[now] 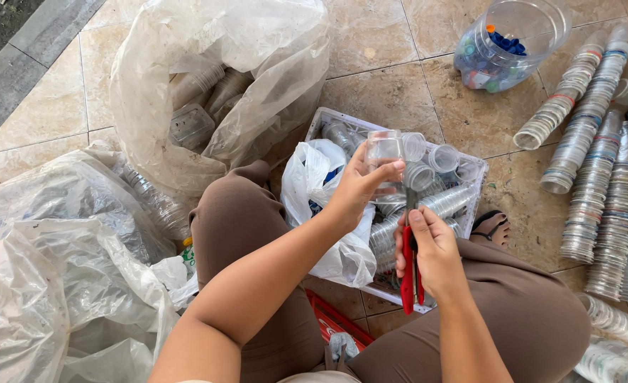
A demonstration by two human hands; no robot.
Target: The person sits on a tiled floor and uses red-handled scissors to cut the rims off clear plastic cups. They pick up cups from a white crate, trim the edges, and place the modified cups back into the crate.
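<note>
Left hand: the left hand (360, 188) is raised over the crate, forearm running up from the lower left across the knee, wrist bent slightly inward; fingers and thumb wrap around a clear plastic cup (383, 152), holding it roughly upright.
Right hand: the right hand (431, 248) sits lower and just right of the left, knuckles up, fingers curled shut around the red handles of a pair of scissors (410, 262); the index finger lies along the top.
Scissors: handles point down toward the lap, the dark blades point up and reach the underside of the cup; whether the blades touch it I cannot tell.
Cup: held in the air above the white crate (470, 170), between the two knees.
Crate: stands on the tiled floor (392, 92), filled with more clear cups, with a white plastic bag (321, 184) draped over its left edge.
Left side: large clear sacks (215, 78) holding plastic containers and bottles.
Right side: long nested stacks of cups (598, 163) lying on the floor.
Top: a clear jar (513, 42) of coloured bottle caps.
</note>
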